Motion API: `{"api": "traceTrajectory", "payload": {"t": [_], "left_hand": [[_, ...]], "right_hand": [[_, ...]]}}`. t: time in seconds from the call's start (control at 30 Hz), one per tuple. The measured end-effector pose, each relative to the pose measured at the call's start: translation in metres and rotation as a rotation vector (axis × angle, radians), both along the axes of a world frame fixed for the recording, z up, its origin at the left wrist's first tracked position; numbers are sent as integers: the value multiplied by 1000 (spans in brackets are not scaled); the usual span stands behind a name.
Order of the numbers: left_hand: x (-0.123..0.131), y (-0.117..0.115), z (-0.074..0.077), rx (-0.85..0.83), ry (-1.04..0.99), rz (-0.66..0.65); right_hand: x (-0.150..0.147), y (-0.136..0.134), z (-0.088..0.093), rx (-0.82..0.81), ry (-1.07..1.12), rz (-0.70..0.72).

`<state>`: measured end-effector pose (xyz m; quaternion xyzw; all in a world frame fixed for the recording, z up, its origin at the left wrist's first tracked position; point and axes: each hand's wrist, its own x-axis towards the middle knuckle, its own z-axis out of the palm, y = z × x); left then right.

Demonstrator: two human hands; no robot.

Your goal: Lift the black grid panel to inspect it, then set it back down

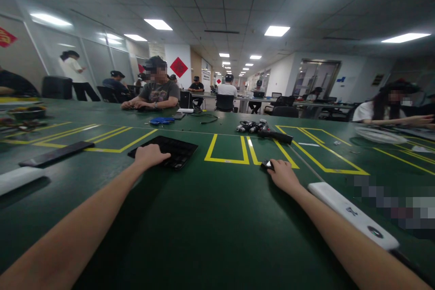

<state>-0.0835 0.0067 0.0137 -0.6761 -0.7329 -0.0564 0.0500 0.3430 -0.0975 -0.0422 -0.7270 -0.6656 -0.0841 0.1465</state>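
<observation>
My left hand (149, 155) rests on the near edge of a black keyboard (166, 148) lying on the green table (210, 217); its fingers curl over the keyboard's edge. My right hand (283, 175) lies on the table with its fingers closed around a small dark object (267, 163), too small to name. Both forearms stretch out from the bottom of the view.
Yellow tape rectangles (227, 148) mark the table. A black electric screwdriver and small parts (261, 129) lie farther back. A white flat device (353, 215) lies at my right forearm, a black bar (56, 154) at the left. Several people sit at tables beyond.
</observation>
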Motion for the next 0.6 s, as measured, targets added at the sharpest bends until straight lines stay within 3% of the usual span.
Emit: {"api": "traceTrajectory", "payload": {"t": [0.1,0.2,0.3,0.43,0.5,0.6], "left_hand": [[0,-3,3,0,-10,22],[21,-7,5,141,-42,-53],[62,-23,-3,236,-221,-309],[119,-60,-30,85,-353,-748],[134,-73,-41,-4,-334,-868],[140,-80,-47,-77,-298,-915]], "right_hand": [[-1,-1,0,-31,10,-40],[-10,-4,6,62,0,-98],[-30,-12,13,131,23,4],[-66,-34,13,27,104,291],[-78,-43,9,-70,118,402],[-86,-50,2,-218,125,477]]}}
